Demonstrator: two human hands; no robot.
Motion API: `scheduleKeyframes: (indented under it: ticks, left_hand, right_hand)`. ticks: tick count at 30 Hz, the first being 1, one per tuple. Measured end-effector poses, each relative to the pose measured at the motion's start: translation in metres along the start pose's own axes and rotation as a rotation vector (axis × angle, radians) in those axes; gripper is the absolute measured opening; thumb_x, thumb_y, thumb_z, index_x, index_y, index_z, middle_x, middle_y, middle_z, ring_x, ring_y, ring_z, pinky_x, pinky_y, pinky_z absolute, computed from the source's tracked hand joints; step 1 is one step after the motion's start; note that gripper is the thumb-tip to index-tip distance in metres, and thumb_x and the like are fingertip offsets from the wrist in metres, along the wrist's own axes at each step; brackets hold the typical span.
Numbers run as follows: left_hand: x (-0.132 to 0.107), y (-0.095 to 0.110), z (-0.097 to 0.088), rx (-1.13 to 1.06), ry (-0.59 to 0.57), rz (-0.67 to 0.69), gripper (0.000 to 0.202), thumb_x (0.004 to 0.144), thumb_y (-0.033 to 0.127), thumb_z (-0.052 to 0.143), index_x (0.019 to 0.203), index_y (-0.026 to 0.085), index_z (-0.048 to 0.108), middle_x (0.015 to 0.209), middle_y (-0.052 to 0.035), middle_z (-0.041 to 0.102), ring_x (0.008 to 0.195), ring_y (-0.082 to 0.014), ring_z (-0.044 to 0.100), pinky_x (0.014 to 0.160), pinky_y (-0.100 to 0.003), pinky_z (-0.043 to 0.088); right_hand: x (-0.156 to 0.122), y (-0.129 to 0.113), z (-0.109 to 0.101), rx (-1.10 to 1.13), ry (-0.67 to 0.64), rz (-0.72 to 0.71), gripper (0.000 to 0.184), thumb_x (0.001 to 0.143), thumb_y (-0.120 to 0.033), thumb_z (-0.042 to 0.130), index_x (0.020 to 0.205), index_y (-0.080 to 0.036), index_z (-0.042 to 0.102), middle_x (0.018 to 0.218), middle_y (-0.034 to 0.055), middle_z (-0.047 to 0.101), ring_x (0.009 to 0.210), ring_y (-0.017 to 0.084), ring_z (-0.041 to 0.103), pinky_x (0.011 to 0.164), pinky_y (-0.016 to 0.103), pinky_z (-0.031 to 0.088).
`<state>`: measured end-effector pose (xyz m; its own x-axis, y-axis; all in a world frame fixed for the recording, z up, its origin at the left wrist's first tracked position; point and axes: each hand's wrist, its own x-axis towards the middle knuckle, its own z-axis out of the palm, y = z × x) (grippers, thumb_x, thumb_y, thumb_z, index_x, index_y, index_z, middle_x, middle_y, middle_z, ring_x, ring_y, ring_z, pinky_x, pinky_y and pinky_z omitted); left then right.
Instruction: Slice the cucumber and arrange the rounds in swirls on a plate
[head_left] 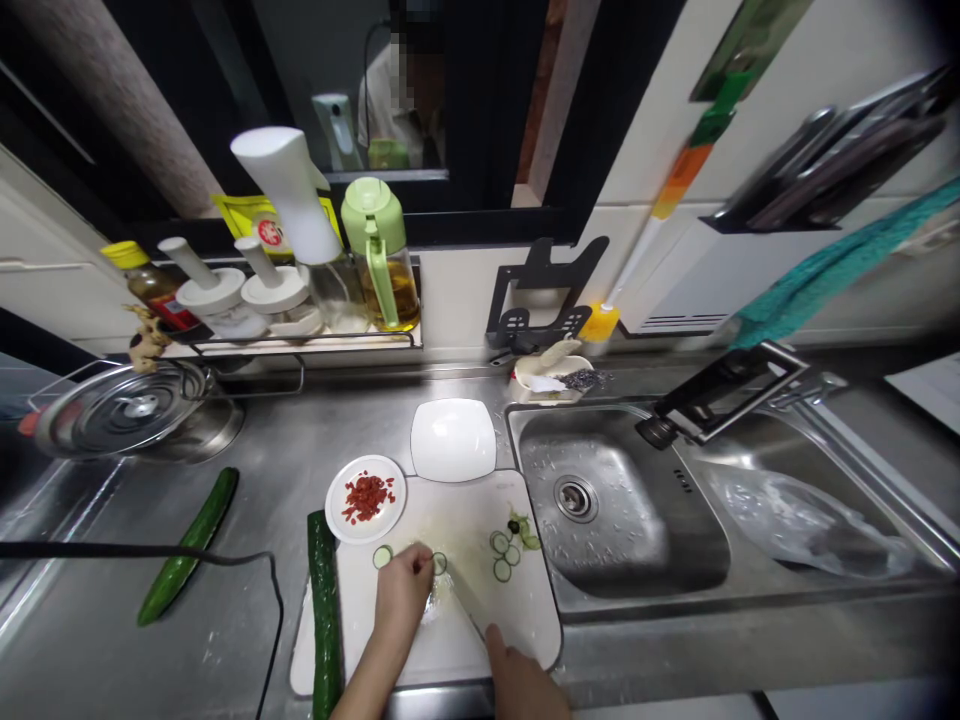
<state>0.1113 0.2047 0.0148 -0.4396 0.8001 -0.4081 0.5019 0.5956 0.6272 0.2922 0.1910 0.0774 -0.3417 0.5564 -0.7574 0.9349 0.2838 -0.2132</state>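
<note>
My left hand (405, 590) is over the middle of the white cutting board (480, 500), its fingers pinched together. A thin cucumber slice (439, 563) is right at its fingertips; whatever is inside the pinch is hidden. Just left of these fingers lies another cucumber slice (382, 556). My right hand (521, 680) grips a knife (466, 603), its blade pointing toward the left fingertips. Several cucumber slices (502, 570) lie at the board's right side, beside some green scraps (529, 530). A whole dark cucumber (324, 610) rests along the left edge.
A plate of red berries (367, 498) and a white square dish (454, 440) are at the board's far edge. Another cucumber (191, 545) lies left, near a black cable (274, 590). The sink (615, 500) is on the right. Bottles and an oil jug (382, 260) stand behind.
</note>
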Motion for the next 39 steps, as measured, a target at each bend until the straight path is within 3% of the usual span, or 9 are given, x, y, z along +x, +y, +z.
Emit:
scheduleKeyframes:
  ticks: [24,31,35,39]
  left_hand:
    - [0.005,-0.003,0.001,-0.006,-0.030,-0.010,0.017,0.073,0.017,0.050,0.067,0.019,0.065,0.056,0.0030,0.063,0.055,-0.0109,0.057,0.057,-0.019,0.036]
    - [0.006,-0.002,0.001,0.020,-0.030,0.010,0.017,0.073,0.016,0.049,0.063,0.018,0.062,0.056,0.0024,0.062,0.057,-0.0109,0.057,0.058,-0.019,0.036]
    - [0.005,-0.001,0.002,0.015,-0.014,0.018,0.016,0.073,0.017,0.050,0.063,0.019,0.062,0.058,0.0020,0.062,0.059,-0.0114,0.058,0.058,-0.019,0.036]
    - [0.001,-0.003,0.001,-0.024,0.003,0.048,0.015,0.074,0.020,0.050,0.065,0.019,0.063,0.061,0.0014,0.065,0.061,-0.0124,0.059,0.058,-0.019,0.038]
  right_hand:
    - [0.005,-0.009,0.001,0.015,0.011,0.013,0.068,0.069,0.006,0.035,0.135,-0.013,0.038,0.103,0.0157,0.065,0.095,0.027,0.062,0.075,0.034,0.047]
    - [0.011,-0.015,-0.007,0.060,-0.079,0.041,0.069,0.072,0.006,0.033,0.138,-0.013,0.033,0.111,0.0169,0.062,0.105,0.027,0.058,0.085,0.038,0.044]
    - [0.009,-0.009,0.001,0.073,-0.137,0.083,0.071,0.071,0.006,0.032,0.140,-0.014,0.030,0.113,0.0176,0.061,0.106,0.029,0.057,0.084,0.041,0.045]
    - [0.000,0.001,0.011,0.105,-0.059,0.092,0.063,0.076,0.002,0.027,0.137,-0.014,0.036,0.104,0.0173,0.065,0.099,0.027,0.061,0.081,0.040,0.046]
